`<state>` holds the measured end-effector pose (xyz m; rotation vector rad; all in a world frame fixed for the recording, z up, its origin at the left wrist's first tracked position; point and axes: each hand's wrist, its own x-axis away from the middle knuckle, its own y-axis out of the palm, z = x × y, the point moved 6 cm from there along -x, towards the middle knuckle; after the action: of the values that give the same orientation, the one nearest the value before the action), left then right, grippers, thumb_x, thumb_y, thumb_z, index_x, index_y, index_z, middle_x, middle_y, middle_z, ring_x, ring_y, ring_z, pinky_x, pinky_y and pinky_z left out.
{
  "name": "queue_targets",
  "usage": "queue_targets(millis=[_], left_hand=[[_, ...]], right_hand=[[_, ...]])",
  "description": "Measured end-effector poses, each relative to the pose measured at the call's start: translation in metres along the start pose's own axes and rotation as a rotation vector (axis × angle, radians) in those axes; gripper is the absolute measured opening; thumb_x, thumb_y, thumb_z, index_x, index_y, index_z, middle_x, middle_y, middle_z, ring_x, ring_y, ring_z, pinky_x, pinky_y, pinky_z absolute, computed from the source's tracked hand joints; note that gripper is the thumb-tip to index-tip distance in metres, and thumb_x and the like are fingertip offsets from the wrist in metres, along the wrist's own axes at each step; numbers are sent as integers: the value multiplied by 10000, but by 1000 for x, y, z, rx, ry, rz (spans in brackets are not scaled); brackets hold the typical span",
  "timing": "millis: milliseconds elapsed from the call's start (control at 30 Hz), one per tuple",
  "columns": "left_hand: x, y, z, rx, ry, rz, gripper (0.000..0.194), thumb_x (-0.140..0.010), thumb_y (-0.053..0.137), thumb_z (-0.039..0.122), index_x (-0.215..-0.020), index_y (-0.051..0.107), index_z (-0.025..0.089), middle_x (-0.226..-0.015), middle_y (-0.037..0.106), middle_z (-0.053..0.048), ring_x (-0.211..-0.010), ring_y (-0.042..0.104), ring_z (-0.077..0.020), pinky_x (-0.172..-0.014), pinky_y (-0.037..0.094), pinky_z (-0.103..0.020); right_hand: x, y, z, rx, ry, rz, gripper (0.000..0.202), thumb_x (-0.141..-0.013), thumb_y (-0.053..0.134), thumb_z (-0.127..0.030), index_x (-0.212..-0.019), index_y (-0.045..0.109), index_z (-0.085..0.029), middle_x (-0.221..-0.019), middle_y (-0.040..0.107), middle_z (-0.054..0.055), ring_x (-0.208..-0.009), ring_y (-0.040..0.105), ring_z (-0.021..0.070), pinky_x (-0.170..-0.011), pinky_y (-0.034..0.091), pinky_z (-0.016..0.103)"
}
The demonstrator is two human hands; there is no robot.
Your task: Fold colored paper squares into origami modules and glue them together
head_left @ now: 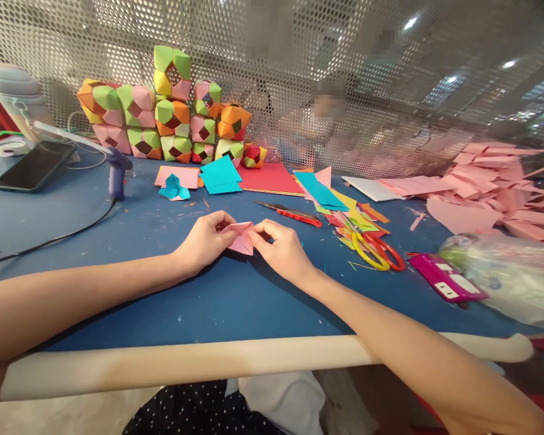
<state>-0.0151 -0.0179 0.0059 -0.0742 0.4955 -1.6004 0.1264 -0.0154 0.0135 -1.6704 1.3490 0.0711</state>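
**A:** so what's being held here, exactly?

**B:** A folded pink paper piece [241, 237], low over the blue table [172, 302], about mid-table. It's pinched from both sides: the left hand [205, 240] is closed on its left edge, the right hand [281, 249] is closed on its right edge, fingertips curled in tight. The paper sits right between the two grips, with most of it showing in the gap between the thumbs. Whether it's touching the table or held just off it can't be told.

**A:** and the stuff around it?

**B:** Red-handled scissors [294, 213] are lying just behind the right hand, not touched. More scissors with yellow and red loops [375, 251] are parked off to the right on a heap of coloured paper scraps [351, 219]. A glue gun [116, 172] is stood up behind the left hand, well apart from it. A stack of folded paper cubes [167, 118] is lined up against the mesh screen [390, 72] at the back, and pink offcuts [489, 187] are piled far right.
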Motion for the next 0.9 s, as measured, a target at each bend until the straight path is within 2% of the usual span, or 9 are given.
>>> queue_targets(millis=[100,267,500,600,733,900], left_hand=[[0,4,-1,-25,1,-45,285,-748,595,433,-707,565,152,-579,524,32,-530,419,-85,-503,338,-200],[3,7,5,-12,48,-128,382,-820,483,488,-763,649,148,-660,586,8,-582,439,-96,-541,340,-207],[3,4,6,-45,56,-116,432,-804,487,518,-693,676,146,-577,539,18,-536,390,-96,-491,275,-223],[2,5,3,-23,48,-133,421,-813,479,492,-729,692,140,-616,590,2,-558,436,-107,-511,312,-220],[3,8,3,9,43,-164,321,-807,513,387,-746,707,139,-727,663,-9,-651,524,-120,-601,388,-206],[5,10,4,-15,36,-193,262,-788,524,326,-731,705,146,-672,640,8,-598,497,-102,-547,370,-195]], right_hand=[[0,0,-3,31,-20,-6,272,-865,492,-218,-600,541,-176,-620,544,0,-600,496,114,-599,386,245],[0,-2,-6,44,-64,11,267,-857,504,-227,-596,521,-176,-599,510,-9,-573,466,105,-589,379,241],[0,-2,-7,9,-58,6,272,-865,498,-242,-600,515,-183,-605,516,-5,-581,477,113,-594,394,254],[0,-3,-7,-7,-54,13,267,-873,490,-256,-618,528,-186,-616,521,-2,-592,486,117,-597,407,257],[1,-6,-8,-51,-98,53,133,-869,500,-236,-778,587,-193,-741,580,17,-680,542,130,-661,448,270],[2,-8,-13,-64,-167,66,130,-861,503,-173,-758,582,-186,-742,591,21,-709,564,133,-697,456,274]])
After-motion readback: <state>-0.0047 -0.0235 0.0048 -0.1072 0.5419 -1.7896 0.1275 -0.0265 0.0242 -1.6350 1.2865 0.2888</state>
